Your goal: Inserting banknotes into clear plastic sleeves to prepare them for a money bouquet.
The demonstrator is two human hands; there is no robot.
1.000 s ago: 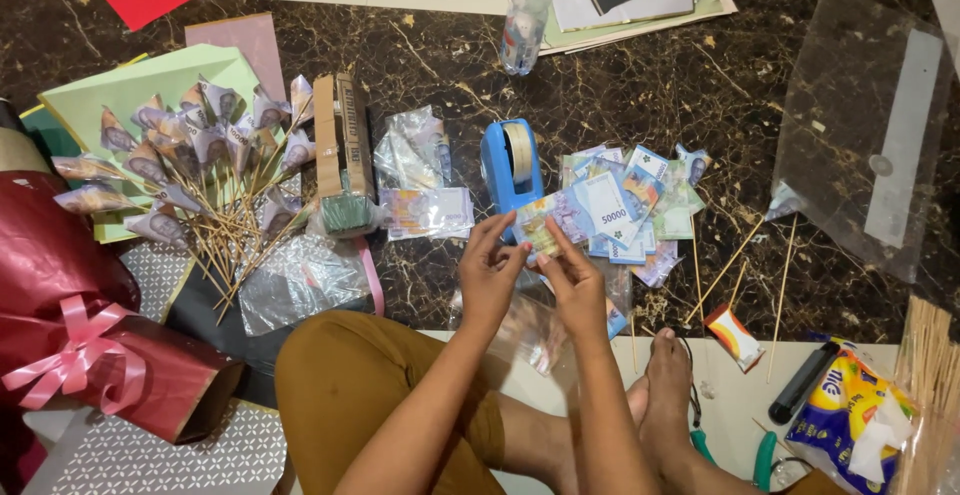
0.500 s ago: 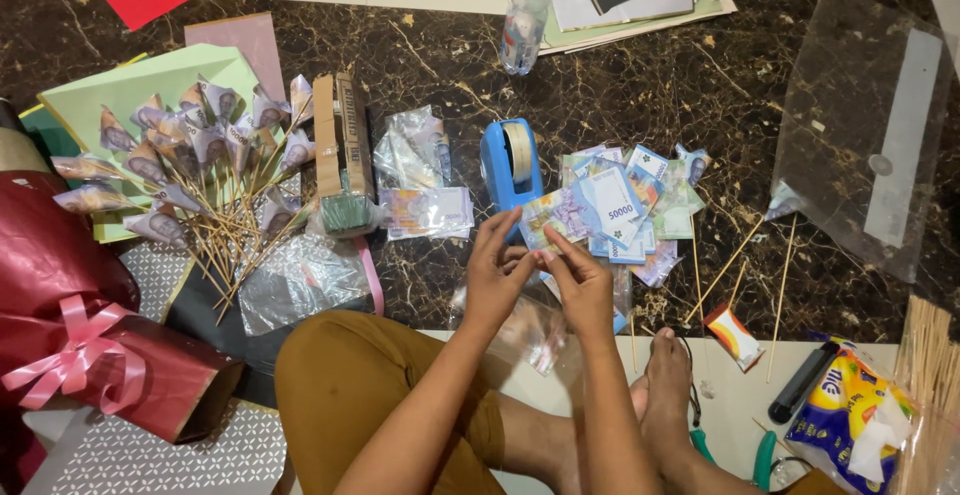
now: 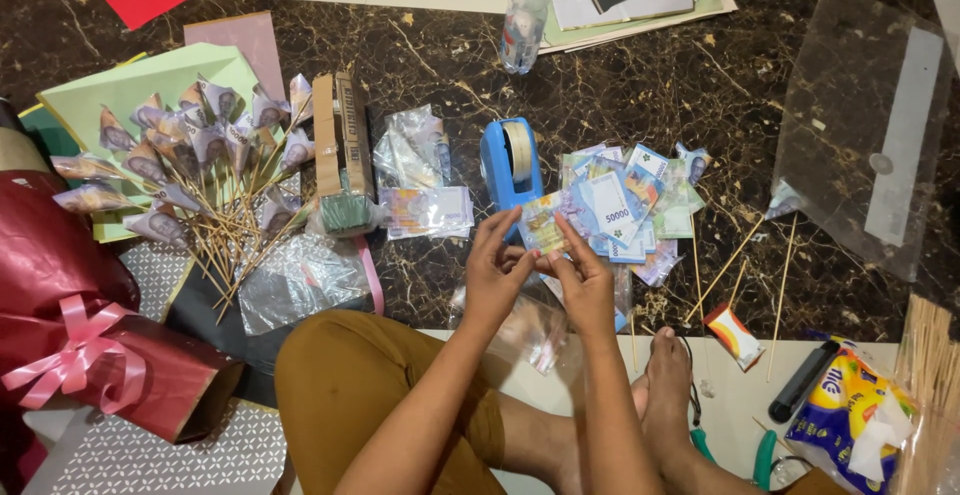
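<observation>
banknote (image 3: 545, 227), folded and colourful, sits pinched between both hands just in front of the blue tape dispenser (image 3: 512, 163). left hand (image 3: 492, 277) grips its near edge with thumb and fingers; right hand (image 3: 583, 280) pinches its right side. a loose pile of banknotes (image 3: 640, 200) lies just right.

A single banknote (image 3: 545, 223), yellowish-green with blue and pink tints, is pinched flat between the fingertips of both hands, just above them at about twelve o'clock. It is tilted slightly, its upper edge overlapping the base of the blue tape dispenser, with the loose pile of blue notes at three o'clock.
</observation>
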